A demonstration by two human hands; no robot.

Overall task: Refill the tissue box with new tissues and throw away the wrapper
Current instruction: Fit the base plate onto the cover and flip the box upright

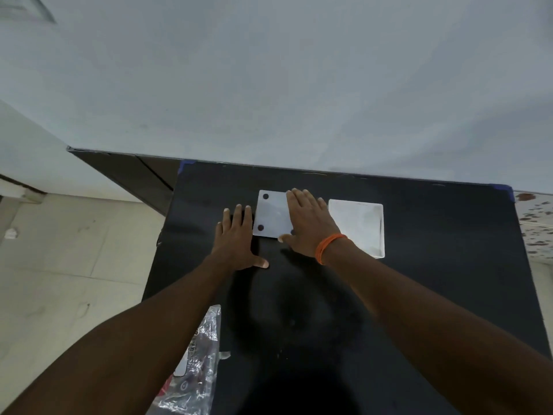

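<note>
R hand (311,223) lying open on white panel (273,215); L hand (236,238) resting flat, open, on black table (434,265), wrapper (199,363) near-left.

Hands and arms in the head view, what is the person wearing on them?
Both forearms are bare, with no sleeves in view and no gloves. The right hand has a band of thin orange threads wound around the wrist. The left hand and its wrist carry nothing; no rings or watch show.

Black table (434,265) stands against a plain pale wall (299,85), blue tape (510,191) at its far corners. Light tiled floor (59,265) to the left, scuffed. Dark panel (134,175) runs along the wall base. Soft, even light.
</note>
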